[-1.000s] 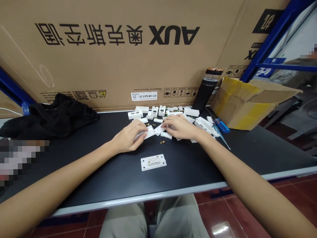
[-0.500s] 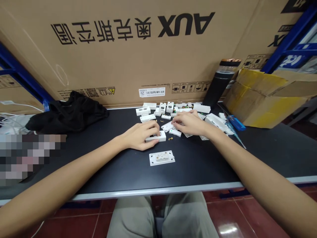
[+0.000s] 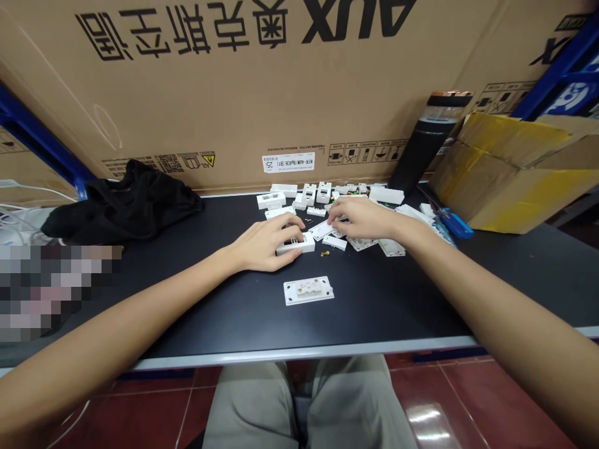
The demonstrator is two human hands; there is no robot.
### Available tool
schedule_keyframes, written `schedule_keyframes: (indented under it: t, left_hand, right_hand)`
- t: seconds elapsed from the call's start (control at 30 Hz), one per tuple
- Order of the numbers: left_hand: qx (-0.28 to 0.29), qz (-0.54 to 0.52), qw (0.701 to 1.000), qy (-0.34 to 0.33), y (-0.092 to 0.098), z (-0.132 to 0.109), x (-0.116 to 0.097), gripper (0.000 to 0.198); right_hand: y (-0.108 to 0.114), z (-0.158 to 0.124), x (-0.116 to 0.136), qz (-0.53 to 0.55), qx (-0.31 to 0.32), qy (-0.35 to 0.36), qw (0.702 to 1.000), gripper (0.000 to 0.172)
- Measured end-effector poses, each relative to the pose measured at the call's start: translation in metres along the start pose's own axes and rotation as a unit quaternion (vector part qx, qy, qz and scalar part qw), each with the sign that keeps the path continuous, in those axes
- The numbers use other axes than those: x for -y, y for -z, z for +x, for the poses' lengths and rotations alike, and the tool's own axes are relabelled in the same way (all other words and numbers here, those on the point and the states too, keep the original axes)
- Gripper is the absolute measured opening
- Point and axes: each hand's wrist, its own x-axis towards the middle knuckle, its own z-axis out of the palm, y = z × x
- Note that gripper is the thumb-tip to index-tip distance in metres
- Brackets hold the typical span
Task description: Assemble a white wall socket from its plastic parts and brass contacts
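Left hand (image 3: 262, 243) closes firmly over a white socket housing (image 3: 294, 247) mid-bench (image 3: 374, 312). Right hand (image 3: 362, 218) sits at a white strip (image 3: 321, 230); its grip cannot be told. A socket plate (image 3: 308, 290) lies frontward, apart.

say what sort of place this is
Probably a storeroom work area: a white socket plate and blue-handled screwdriver lie on a black workbench, with a large AUX carton and blue shelving behind.
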Motion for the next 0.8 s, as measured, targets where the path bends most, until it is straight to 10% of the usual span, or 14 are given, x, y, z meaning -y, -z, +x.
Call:
schedule_keyframes:
  t: [0.8]
  left_hand:
    - [-0.114,0.002,0.993,0.001,-0.006,0.001,0.006,0.023]
  right_hand:
    - [0.007,0.005,-0.012,0.045,-0.045,-0.002,0.998,0.036]
